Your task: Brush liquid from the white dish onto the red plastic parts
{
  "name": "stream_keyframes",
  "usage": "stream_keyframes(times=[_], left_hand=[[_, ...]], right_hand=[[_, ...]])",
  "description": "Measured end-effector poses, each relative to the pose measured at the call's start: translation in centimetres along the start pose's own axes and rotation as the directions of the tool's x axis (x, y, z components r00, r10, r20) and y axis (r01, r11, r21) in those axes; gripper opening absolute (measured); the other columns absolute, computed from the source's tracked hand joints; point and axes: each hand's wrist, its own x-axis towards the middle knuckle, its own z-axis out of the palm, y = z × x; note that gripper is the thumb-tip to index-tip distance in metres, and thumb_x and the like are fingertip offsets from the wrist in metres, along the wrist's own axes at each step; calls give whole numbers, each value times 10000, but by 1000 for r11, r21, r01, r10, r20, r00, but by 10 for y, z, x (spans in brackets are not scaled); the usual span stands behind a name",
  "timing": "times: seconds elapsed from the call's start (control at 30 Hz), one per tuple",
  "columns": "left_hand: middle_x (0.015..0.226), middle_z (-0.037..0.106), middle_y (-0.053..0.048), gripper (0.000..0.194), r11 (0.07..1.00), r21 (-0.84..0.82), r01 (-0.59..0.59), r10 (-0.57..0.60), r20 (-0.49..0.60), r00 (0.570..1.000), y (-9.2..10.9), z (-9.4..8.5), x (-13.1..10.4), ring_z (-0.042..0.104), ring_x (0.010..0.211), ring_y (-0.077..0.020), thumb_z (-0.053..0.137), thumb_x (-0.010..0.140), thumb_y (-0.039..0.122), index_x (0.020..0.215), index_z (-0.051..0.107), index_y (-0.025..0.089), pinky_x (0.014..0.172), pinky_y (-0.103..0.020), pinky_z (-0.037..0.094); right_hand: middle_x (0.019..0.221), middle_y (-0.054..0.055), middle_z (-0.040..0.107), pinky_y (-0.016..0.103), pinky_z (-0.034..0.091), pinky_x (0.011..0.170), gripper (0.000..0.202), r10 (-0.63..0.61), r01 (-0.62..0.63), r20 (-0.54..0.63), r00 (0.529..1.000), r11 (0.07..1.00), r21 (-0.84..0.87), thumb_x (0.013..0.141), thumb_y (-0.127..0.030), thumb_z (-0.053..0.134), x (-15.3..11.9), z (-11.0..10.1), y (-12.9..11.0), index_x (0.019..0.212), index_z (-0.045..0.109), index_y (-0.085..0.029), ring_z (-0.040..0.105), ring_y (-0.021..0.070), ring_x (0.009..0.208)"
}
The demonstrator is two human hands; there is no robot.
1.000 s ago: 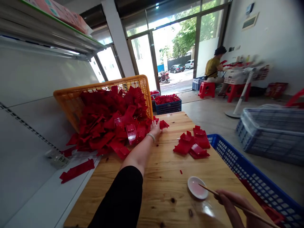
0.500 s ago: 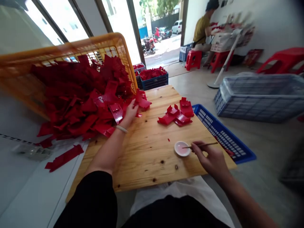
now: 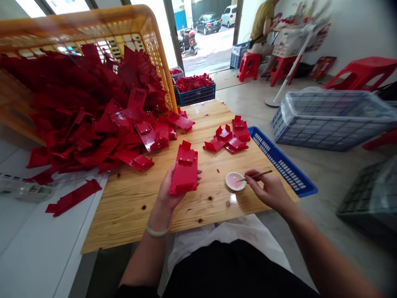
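My left hand (image 3: pixel 166 191) grips a flat red plastic part (image 3: pixel 185 171) from beneath, a raised tab at its far end, just above the wooden table. Between the fingers of my right hand (image 3: pixel 268 190) is a thin brush (image 3: pixel 259 174), its tip in a small white dish (image 3: pixel 233 188) of pale pink liquid; the bristles are hard to make out. Beyond the dish lie several similar red parts (image 3: pixel 240 129) in a small group. A large heap of red parts (image 3: pixel 102 120) spills out of a tipped orange crate (image 3: pixel 159 54) on the left.
The wooden table (image 3: pixel 130 223) spans the front. A blue basket (image 3: pixel 305 190) stands beyond its right edge. Grey crates (image 3: pixel 328 120), red stools (image 3: pixel 249 66) and a fan stand (image 3: pixel 288 78) are on the floor. A seated person (image 3: pixel 262 25) works at the back right.
My left hand has come back from the heap's edge towards me, now with a red plastic part in it. My right hand still holds the brush at the dish. The view has tilted down.
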Motion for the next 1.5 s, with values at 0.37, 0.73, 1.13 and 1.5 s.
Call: stream_keyframes(times=[0.37,0.73,1.13,1.5], left_hand=[[1086,823,-232,599,1000,-4,-4,4,0,1000,-29,24,-20,827,932,-319,267,1135,393,1437,630,23,805,-409,673],[1050,825,-222,700,992,-128,-1,7,42,999,-37,23,-35,817,810,-281,225,1148,478,1145,774,44,641,-339,655],[1157,806,-238,748,995,-69,-71,74,50,996,-59,40,-58,808,924,-333,492,1027,726,1135,801,53,814,-395,649],[1184,808,-202,951,981,110,-162,175,-130,976,-79,39,-58,804,939,-329,690,848,852,1472,639,136,826,-412,653]], right_hand=[[829,45,777,307,510,642,221,-10,10,147,989,1000,-3,989,-370,582,3,-21,-17,900,727,-230,736,214,726],[688,62,751,308,548,508,565,131,-125,-51,990,986,110,949,-760,659,4,-10,-13,858,739,-208,709,218,544],[921,17,810,312,674,772,103,105,85,-337,936,860,504,1034,-335,759,-13,6,-122,1079,789,-248,793,192,774],[900,-12,794,229,670,719,82,-82,205,-283,956,875,438,1045,-220,732,-1,25,-131,1104,765,-265,795,148,739]])
